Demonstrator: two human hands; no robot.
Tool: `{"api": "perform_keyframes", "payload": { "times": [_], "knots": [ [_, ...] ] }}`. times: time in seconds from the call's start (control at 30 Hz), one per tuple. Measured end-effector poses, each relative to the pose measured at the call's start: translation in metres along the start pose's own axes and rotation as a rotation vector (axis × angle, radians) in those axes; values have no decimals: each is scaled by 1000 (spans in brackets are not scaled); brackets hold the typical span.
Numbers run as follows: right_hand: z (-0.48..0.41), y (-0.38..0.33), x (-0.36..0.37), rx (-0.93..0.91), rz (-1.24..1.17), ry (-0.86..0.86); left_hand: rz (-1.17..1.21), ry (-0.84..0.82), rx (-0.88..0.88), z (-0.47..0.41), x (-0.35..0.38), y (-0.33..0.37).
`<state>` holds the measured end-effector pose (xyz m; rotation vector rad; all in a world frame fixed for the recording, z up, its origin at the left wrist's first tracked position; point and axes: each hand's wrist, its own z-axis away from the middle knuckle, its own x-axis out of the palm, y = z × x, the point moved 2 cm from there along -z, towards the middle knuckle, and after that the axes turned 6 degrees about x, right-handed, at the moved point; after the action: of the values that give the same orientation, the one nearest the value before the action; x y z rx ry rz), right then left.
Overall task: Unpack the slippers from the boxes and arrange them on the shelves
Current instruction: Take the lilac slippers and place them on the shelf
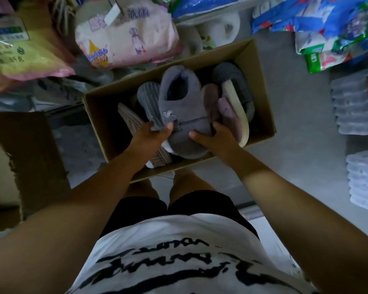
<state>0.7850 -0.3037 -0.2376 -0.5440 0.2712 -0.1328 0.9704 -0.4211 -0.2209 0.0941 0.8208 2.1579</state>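
Grey slipper (184, 115) atop half-hidden slippers (232, 78)

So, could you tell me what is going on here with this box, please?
A person leans over an open cardboard box and grips a grey plush slipper with the left hand and the right hand, one on each side. The slipper sits on top of the pile inside the box. Other slippers, among them a dark grey knitted slipper, lie around it.
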Motion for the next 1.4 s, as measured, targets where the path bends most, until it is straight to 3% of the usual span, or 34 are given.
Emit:
{"api": "perform_keyframes", "payload": {
  "times": [0.1, 0.17, 0.23, 0.33, 0.4, 0.5, 0.77, 0.97, 1.07, 1.2, 1.3, 1.4],
  "knots": [
    [15, -3, 13, -40, -54, -173, 305, -37, -57, 3, 0, -9],
    [15, -7, 20, -51, -45, -190, 392, 56, -91, 3, -5, -18],
    [6, -5, 16, -88, 79, -15, 373, 195, -106, 5, -11, -26],
    [-12, 6, -8, -160, 378, 439, 342, 350, -128, 10, -24, -40],
    [-21, 14, -26, -21, 531, 538, 348, 405, -158, 13, -30, -47],
    [-24, 25, -48, 150, 642, 544, 323, 413, -172, 6, -38, -67],
    [-34, 46, -79, 203, 496, 660, 94, 384, -287, 5, -30, -66],
    [-32, 56, -83, 413, 284, 504, -10, 374, -297, 15, -34, -77],
    [-34, 68, -82, 317, 180, 449, -17, 389, -243, 22, -33, -76],
    [-20, 70, -75, 229, -171, 491, -121, 551, -79, 34, -28, -57],
    [6, 69, -63, 138, -439, 473, -63, 399, -11, 35, -12, -31],
    [31, 67, -46, 74, -612, 331, 118, 144, -3, 33, 13, -13]
  ]
}}
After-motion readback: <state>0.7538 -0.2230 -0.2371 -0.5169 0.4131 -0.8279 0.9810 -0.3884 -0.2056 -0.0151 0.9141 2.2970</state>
